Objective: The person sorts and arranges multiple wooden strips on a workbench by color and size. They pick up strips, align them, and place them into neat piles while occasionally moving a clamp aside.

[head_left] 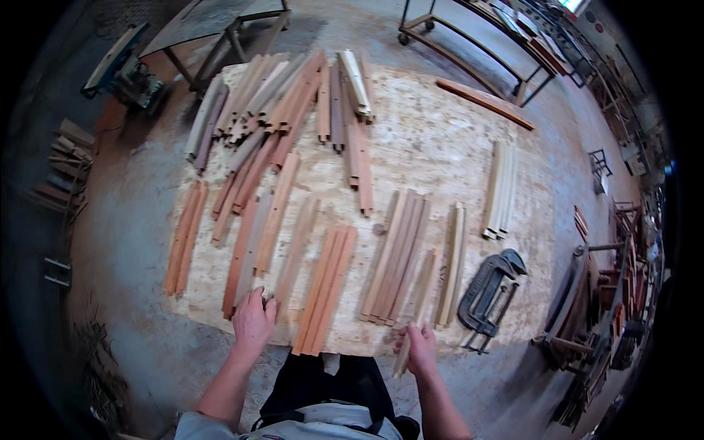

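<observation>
Left hand [253, 320] laid flat, fingers loose, on the near end of a reddish-brown wooden slat [246, 253] atop the pale chipboard tabletop [433, 147]. Right hand [420, 347] clenched round a short pale wooden stick [403, 359] at the table's near edge, beside grey metal clamps [488, 290].

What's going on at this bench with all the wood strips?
A person stands at a wide board table covered with long wooden strips laid in groups. Their left hand rests on the near ends of some reddish strips at the table's front edge. Their right hand grips a pale, narrow strip that hangs off the near edge. Two dark metal C-clamps lie at the right. More strips are piled in a loose heap at the far side.
</observation>
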The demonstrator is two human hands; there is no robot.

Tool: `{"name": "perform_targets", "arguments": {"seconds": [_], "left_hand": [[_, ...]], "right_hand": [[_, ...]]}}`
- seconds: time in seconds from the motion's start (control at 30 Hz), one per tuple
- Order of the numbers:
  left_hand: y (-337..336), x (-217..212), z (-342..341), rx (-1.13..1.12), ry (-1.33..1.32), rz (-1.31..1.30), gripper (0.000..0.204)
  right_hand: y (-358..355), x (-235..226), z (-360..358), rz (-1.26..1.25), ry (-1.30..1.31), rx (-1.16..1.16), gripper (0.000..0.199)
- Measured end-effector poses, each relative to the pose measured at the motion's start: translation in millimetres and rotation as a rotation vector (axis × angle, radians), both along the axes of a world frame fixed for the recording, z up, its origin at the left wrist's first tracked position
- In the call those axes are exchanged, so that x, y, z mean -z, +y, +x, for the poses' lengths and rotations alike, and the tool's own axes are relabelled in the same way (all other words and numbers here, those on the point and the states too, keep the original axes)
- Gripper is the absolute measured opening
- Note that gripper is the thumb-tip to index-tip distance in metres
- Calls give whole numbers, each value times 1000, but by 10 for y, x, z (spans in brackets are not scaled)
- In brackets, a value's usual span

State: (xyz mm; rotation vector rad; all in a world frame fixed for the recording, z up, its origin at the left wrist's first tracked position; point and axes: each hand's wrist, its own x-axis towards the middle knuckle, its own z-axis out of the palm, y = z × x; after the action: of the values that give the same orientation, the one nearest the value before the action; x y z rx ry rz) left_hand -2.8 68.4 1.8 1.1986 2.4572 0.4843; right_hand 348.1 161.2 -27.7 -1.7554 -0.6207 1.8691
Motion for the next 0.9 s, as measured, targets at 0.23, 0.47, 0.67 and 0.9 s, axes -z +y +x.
{"name": "perform_targets", "arguments": {"seconds": [0.23, 0.47, 0.67, 0.9], "left_hand": [[308, 105, -468, 38, 236, -1, 46], [674, 71, -481, 132, 321, -150, 41], [696, 303, -478, 105, 342, -196, 20], [215, -159, -373, 32, 52, -277, 24]], "right_hand": [[4, -24, -21, 11, -27, -36, 15], [17, 41, 32, 8, -35, -28, 16], [14, 78, 54, 39, -45, -63, 17], [-15, 117, 89, 80, -46, -63, 15]]}}
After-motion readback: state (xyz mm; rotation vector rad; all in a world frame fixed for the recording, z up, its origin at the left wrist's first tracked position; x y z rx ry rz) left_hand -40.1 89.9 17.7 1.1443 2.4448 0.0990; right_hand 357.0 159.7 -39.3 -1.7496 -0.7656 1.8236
